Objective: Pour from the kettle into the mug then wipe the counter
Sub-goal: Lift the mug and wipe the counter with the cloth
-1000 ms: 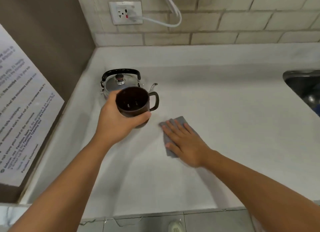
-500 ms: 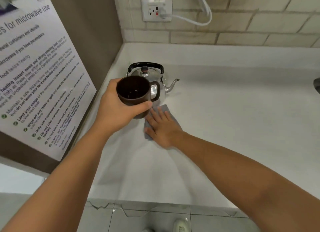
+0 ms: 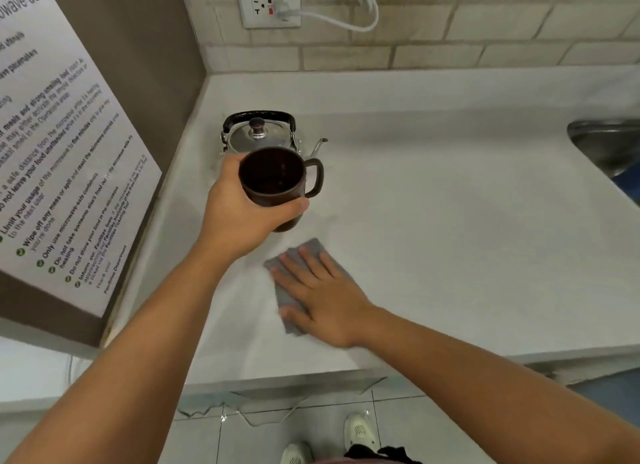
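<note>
White counter (image 3: pixel 450 221) runs along a tiled wall w/ a socket (image 3: pixel 269 4) at 12 o'clock; a printed notice (image 3: pixel 62 158) hangs on the brown side panel at 9 o'clock, and a steel sink (image 3: pixel 606 144) shows at the 3 o'clock edge.

Left hand (image 3: pixel 239 217): arm extended fwd, fingers wrapped round the body of the brown mug (image 3: pixel 277 183), thumb across its near side. Mug is held upright above the counter, handle pointing to 3 o'clock. Interior is dark; contents cannot be determined.

Right hand (image 3: pixel 322 297): arm reaches in from 4 o'clock, palm down, fingers spread flat, pressing the grey cloth (image 3: pixel 287 290) against the counter. Cloth edges show past the fingertips and at the thumb side.

Hands are apart; the cloth lies at 5 o'clock of the mug, near it.

Kettle (image 3: pixel 259 137): steel, black handle upright, lid on, spout to 3 o'clock. It stands on the counter just behind the mug at 12 o'clock, partly hidden by it. Neither hand touches it.
</note>
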### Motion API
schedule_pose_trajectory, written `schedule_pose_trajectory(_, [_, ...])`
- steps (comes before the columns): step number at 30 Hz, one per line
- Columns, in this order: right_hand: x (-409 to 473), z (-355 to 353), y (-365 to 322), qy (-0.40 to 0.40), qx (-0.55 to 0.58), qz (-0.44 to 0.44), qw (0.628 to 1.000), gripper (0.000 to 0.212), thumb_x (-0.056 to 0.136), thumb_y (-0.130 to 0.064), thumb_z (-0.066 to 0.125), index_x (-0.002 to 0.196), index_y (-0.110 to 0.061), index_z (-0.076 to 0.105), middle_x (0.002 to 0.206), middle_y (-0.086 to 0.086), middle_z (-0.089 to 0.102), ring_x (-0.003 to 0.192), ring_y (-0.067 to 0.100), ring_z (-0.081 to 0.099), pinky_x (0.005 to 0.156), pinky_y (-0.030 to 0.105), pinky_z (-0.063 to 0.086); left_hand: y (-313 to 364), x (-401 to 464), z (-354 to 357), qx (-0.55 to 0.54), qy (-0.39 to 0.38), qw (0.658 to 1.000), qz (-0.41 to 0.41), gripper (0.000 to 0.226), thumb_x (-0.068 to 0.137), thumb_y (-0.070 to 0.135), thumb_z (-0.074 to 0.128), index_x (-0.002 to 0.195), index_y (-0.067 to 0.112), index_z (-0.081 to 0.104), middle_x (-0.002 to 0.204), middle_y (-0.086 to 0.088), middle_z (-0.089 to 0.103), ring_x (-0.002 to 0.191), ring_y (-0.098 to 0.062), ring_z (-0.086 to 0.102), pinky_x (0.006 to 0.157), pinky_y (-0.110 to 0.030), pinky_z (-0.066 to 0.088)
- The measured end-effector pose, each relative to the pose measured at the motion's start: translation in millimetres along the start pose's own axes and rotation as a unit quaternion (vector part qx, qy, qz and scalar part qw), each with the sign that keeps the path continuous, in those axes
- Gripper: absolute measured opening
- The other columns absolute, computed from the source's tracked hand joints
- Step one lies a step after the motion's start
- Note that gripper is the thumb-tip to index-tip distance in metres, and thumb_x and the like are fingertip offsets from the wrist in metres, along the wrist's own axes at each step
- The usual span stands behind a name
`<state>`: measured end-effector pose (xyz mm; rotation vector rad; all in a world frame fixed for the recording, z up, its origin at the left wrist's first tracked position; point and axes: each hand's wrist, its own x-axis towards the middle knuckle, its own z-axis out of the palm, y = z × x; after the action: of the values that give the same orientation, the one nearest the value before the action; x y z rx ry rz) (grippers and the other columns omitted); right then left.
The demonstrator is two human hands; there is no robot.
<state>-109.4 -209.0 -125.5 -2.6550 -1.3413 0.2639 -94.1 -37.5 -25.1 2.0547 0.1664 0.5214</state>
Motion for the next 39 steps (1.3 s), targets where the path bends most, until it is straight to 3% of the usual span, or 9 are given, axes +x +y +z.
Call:
schedule_pose_trajectory(5, [-43, -16, 58, 0.026, 0.002, 0.225, 0.974, 0.065, 0.097, -0.055, 0.011, 0.150, -0.028, -0.014, 0.161, 0.000, -0.014, 0.146, 0.023, -0.021, 0.119, 0.045, -0.011, 5, -8, 36, -0.029, -0.027, 0.999, 0.006, 0.078, 0.053, 0.041, 0.092, 0.116, 0.033, 0.046, 0.103, 0.026, 0.057, 0.092, 0.025, 0.050, 0.068, 0.003, 0.039])
schedule_pose_trajectory(7, [-57, -10, 46, 0.022, 0.003, 0.209, 0.978, 0.065, 0.097, -0.054, 0.009, 0.149, -0.026, -0.017, 0.160, 0.001, -0.018, 0.144, 0.024, -0.025, 0.118, 0.045, -0.015, 5, -12, 49, -0.034, -0.043, 0.998, 0.008, 0.078, 0.055, 0.039, 0.093, 0.116, 0.032, 0.046, 0.104, 0.026, 0.056, 0.093, 0.025, 0.050, 0.068, 0.003, 0.039])
schedule_pose_trajectory(10, [-83, 4, 14, 0.015, 0.003, 0.083, 0.996, 0.064, 0.097, -0.057, 0.008, 0.150, -0.029, -0.014, 0.159, -0.003, -0.018, 0.143, 0.019, -0.029, 0.114, 0.037, -0.024, 4, -14, 65, -0.047, -0.057, 0.997, 0.003, 0.079, 0.053, 0.040, 0.093, 0.117, 0.032, 0.046, 0.105, 0.025, 0.057, 0.095, 0.022, 0.051, 0.070, 0.002, 0.040])
schedule_pose_trajectory(12, [-104, 4, 21, 0.013, -0.003, 0.065, 0.998, 0.063, 0.096, -0.059, 0.011, 0.150, -0.034, -0.011, 0.159, -0.008, -0.016, 0.143, 0.015, -0.027, 0.113, 0.035, -0.023, 5, -13, 74, -0.052, -0.067, 0.996, -0.008, 0.081, 0.051, 0.044, 0.092, 0.117, 0.032, 0.046, 0.106, 0.024, 0.058, 0.096, 0.020, 0.053, 0.070, 0.001, 0.041])
schedule_pose_trajectory(17, [-140, -14, 77, 0.028, -0.012, 0.164, 0.986, 0.065, 0.094, -0.062, 0.015, 0.149, -0.039, -0.012, 0.160, -0.012, -0.015, 0.142, 0.013, -0.029, 0.117, 0.036, -0.017, 1, -10, 91, -0.069, -0.078, 0.994, -0.024, 0.081, 0.048, 0.046, 0.091, 0.115, 0.034, 0.047, 0.107, 0.023, 0.060, 0.096, 0.014, 0.056, 0.077, -0.012, 0.045])
schedule_pose_trajectory(20, [-145, -16, 94, 0.014, -0.007, 0.198, 0.980, 0.073, 0.091, -0.066, 0.010, 0.149, -0.031, -0.015, 0.160, -0.010, -0.016, 0.142, 0.012, -0.029, 0.119, 0.039, -0.012, -4, -10, 95, -0.081, -0.094, 0.992, -0.026, 0.082, 0.049, 0.046, 0.091, 0.117, 0.034, 0.048, 0.109, 0.021, 0.061, 0.099, 0.011, 0.058, 0.076, -0.008, 0.046])
schedule_pose_trajectory(31, [-143, -14, 95, 0.018, 0.003, 0.199, 0.980, 0.075, 0.088, -0.069, 0.002, 0.148, -0.030, -0.019, 0.154, -0.016, -0.027, 0.138, 0.008, -0.035, 0.117, 0.037, -0.018, -16, -10, 99, -0.084, -0.165, 0.982, -0.039, 0.077, 0.048, 0.042, 0.092, 0.113, 0.039, 0.051, 0.110, 0.018, 0.064, 0.102, 0.005, 0.060, 0.077, -0.005, 0.044])
schedule_pose_trajectory(39, [-143, -14, 95, 0.007, 0.006, 0.201, 0.979, 0.074, 0.086, -0.070, -0.001, 0.145, -0.032, -0.025, 0.152, -0.017, -0.031, 0.138, 0.009, -0.037, 0.118, 0.039, -0.017, -17, -7, 97, -0.077, -0.204, 0.975, -0.047, 0.077, 0.050, 0.040, 0.092, 0.115, 0.040, 0.051, 0.107, 0.029, 0.062, 0.103, 0.006, 0.060, 0.081, -0.015, 0.048])
